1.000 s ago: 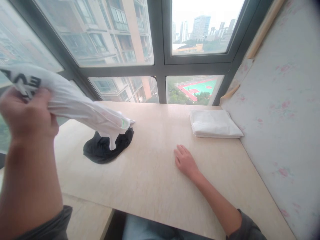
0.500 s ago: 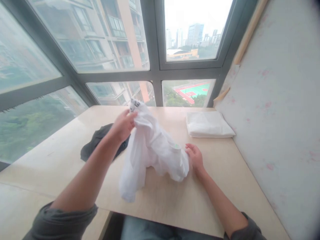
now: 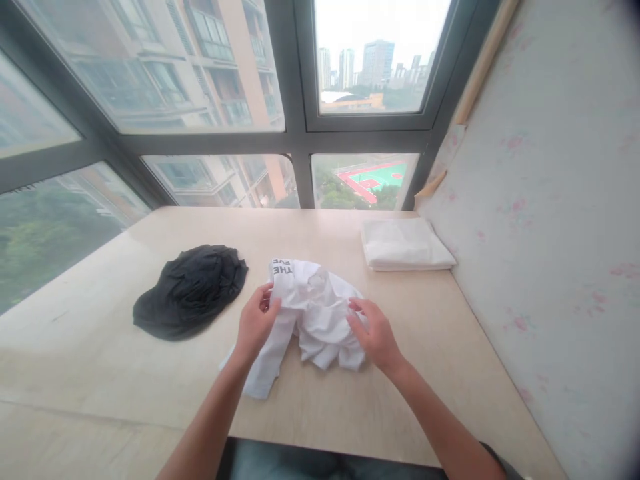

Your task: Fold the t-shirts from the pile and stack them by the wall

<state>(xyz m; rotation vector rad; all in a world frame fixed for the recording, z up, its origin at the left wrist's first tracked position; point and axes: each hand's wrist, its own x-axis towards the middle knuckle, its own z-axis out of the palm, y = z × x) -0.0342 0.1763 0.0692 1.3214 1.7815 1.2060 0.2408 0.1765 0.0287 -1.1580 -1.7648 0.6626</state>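
Observation:
A crumpled white garment (image 3: 313, 313) with black lettering lies on the pale wooden table (image 3: 125, 373) in front of me. My left hand (image 3: 256, 323) pinches its left side, fingers closed on the cloth. On the garment's right side, my right hand (image 3: 375, 333) grips the fabric. A sleeve trails toward the table's near edge.
A crumpled black garment (image 3: 190, 290) lies to the left. A folded white cloth (image 3: 403, 243) sits at the back right by the papered wall (image 3: 550, 200). Large windows (image 3: 300, 133) run along the far edge.
My left hand brought the white garment from high on the left down onto the table centre. My right hand left the tabletop and took hold of the garment.

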